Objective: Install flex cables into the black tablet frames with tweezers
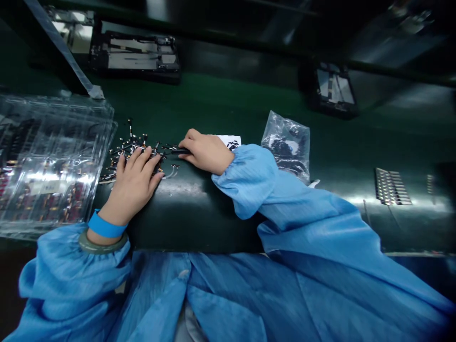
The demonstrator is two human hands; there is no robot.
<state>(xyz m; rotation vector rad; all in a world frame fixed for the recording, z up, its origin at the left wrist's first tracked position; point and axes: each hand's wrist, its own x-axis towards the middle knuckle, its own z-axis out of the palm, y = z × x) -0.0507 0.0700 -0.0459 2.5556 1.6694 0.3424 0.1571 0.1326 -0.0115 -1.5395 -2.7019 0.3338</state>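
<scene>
My left hand (133,183) lies with its fingers spread over a pile of small cable parts (117,154), thin dark pieces with shiny ends. Its fingertips touch the pile and hide part of it. Black tweezers (177,152) are pinched in my right hand (204,151), their tips pointing left at the pile's right edge. Whether the tips grip a part is too small to tell. A loose pale cable piece (173,171) rests just below the tweezers. Behind my right wrist, a white sheet (223,138) bears several small black pieces (233,144).
Stacked clear plastic trays (53,161) filled with parts stand at the left. A clear bag (288,142) lies right of the white sheet. Black phone frames (142,54) sit at the back left, another frame (335,90) at the back right. Metallic strips (393,186) lie far right.
</scene>
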